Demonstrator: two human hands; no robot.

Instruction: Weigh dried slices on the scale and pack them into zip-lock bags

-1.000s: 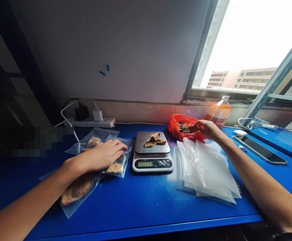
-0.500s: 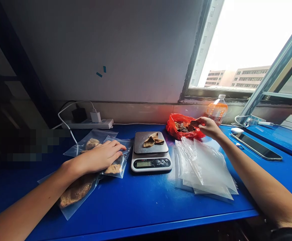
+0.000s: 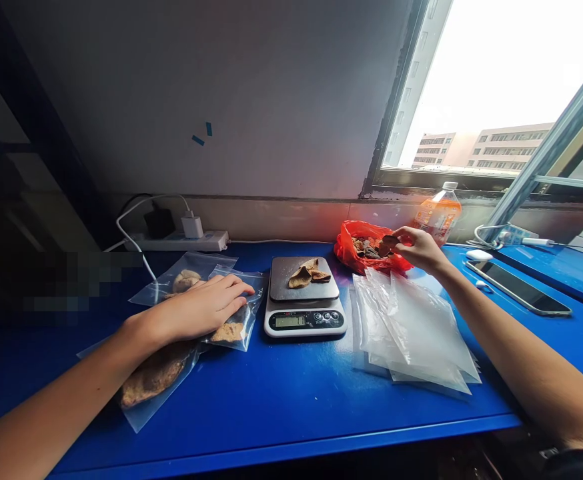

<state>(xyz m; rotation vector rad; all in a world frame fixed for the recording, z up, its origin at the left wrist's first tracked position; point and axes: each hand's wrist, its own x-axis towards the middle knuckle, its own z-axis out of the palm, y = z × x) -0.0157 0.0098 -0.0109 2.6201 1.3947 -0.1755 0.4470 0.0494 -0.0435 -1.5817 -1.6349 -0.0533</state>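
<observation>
My left hand (image 3: 214, 303) lies flat, fingers stretched out, on clear zip bags holding tan and brown lumpy pieces; one bag (image 3: 231, 331) shows beside its fingertips. At the red plastic bag (image 3: 344, 250), my right hand (image 3: 418, 249) pinches a dark piece of what looks like dried peel (image 3: 390, 241). More such pieces fill the bag's open mouth. Between the hands stands a digital kitchen scale (image 3: 305, 320), with a few curled pieces of dried peel (image 3: 307, 273) on its metal plate. The reading on its display is too small to make out.
A stack of clear plastic bags (image 3: 421, 333) lies right of the scale. Behind my right hand stands an orange drink bottle (image 3: 439, 213). A phone (image 3: 519, 287) and a white earphone case (image 3: 479, 255) are farther right. A power strip (image 3: 214, 241) with chargers sits against the wall.
The whole view has shifted slightly. My right hand stays at the red bag, with the dark piece showing a little more clearly at its fingertips. My left hand keeps its place on the bags.
</observation>
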